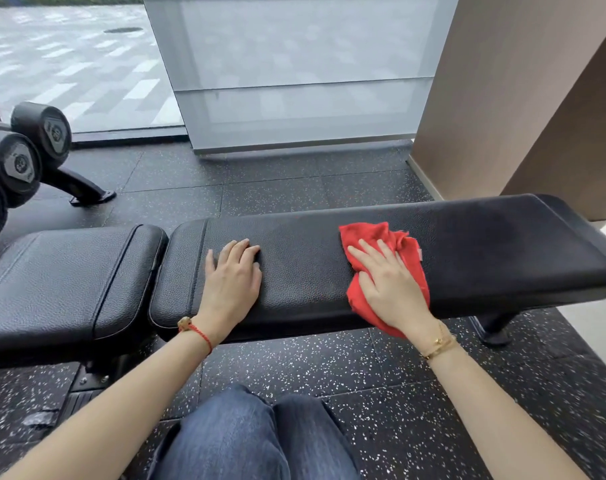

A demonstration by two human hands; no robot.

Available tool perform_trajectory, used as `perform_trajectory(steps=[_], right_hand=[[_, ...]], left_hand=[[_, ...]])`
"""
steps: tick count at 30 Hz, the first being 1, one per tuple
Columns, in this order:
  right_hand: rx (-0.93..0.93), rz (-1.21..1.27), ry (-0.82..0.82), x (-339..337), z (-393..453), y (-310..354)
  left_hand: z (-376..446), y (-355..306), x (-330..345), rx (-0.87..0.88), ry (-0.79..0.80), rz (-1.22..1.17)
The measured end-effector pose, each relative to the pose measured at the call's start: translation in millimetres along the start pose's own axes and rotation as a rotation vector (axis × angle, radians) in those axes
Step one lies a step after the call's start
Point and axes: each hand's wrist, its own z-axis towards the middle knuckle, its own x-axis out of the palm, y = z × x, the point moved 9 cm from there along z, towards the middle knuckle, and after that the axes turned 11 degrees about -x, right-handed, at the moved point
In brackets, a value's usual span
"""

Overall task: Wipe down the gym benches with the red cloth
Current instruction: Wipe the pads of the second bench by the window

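Pressing flat on the red cloth [384, 237], the right hand [388, 282] is spread with its fingers apart, and the cloth is pinned against the black padded desk [485, 251] rather than gripped; part of it trails over the near edge below the wrist. The cloth is judged to be light, soft and limp, likely to bunch or slip from under the palm, so it is best held under a broad flat palm near its middle. The left hand [234, 277] is laid open on the bare pad well to the left of the cloth, holding nothing. Further left of that hand the seat pad [62, 282] is separated by a gap, where the cloth could snag. Dumbbells [24, 157] on a rack stand beyond, clear of the wiping path.
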Motion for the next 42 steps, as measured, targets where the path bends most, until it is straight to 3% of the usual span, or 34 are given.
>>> perform_trajectory(steps=[4,10,13,18,27,32,38,42], right_hand=[[0.184,-0.032,-0.067,-21,-15,-55],[0.462,-0.077,-0.119,-53,-9,-129],[0.440,-0.105,-0.080,-53,-6,-132],[0.348,-0.094,-0.070,-58,-39,-148],[0.646,-0.171,-0.142,-102,-29,-250],[0.534,-0.151,-0.043,-90,29,-250],[0.215,-0.050,0.055,-46,84,-175],[0.110,-0.002,0.072,-36,78,-135]], left_hand=[[-1,-31,-2,0.074,-0.011,-0.054],[0,-128,14,0.290,0.036,-0.057],[-4,-170,27,0.375,0.074,-0.040],[-4,-200,49,0.377,0.137,-0.070],[-3,-202,53,0.336,0.080,-0.099],[-2,-202,53,0.326,0.065,-0.071],[-1,-202,50,0.318,0.056,-0.083],[-3,-201,49,0.308,0.075,-0.099]])
